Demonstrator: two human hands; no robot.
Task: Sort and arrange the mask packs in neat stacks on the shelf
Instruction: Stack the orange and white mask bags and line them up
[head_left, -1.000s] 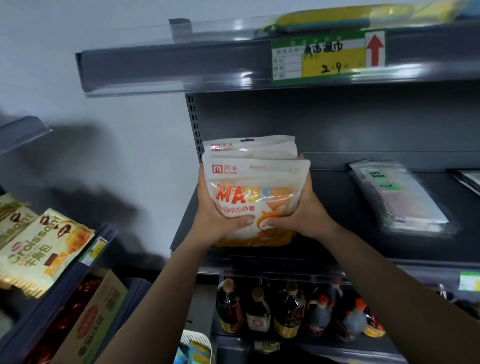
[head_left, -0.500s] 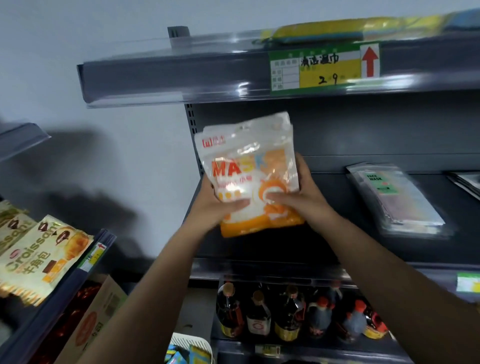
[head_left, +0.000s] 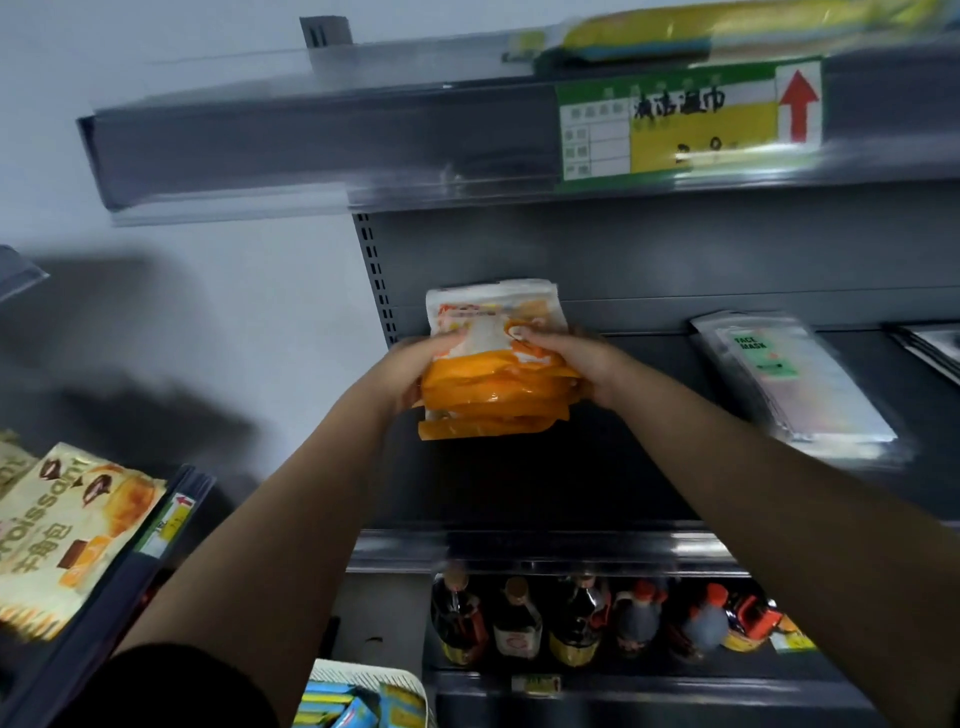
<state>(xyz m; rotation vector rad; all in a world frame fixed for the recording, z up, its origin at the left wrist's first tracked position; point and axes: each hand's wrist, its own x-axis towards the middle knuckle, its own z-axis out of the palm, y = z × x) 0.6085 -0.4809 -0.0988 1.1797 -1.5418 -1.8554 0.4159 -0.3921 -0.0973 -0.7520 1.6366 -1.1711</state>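
Mask packs (head_left: 496, 379): light, soft, slippery film, likely to slide apart; left hand (head_left: 415, 371) and right hand (head_left: 582, 364) grip opposite edges over shelf (head_left: 649, 467).

Both forearms are bare; a black sleeve (head_left: 171, 686) covers the left upper arm.

Dark shelf (head_left: 597, 483) with clear-wrapped face-mask packs (head_left: 789, 384), seemingly stacked, at right.

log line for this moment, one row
stage: placing | left hand + right hand: gripping orange mask packs | stack tilted flat over shelf
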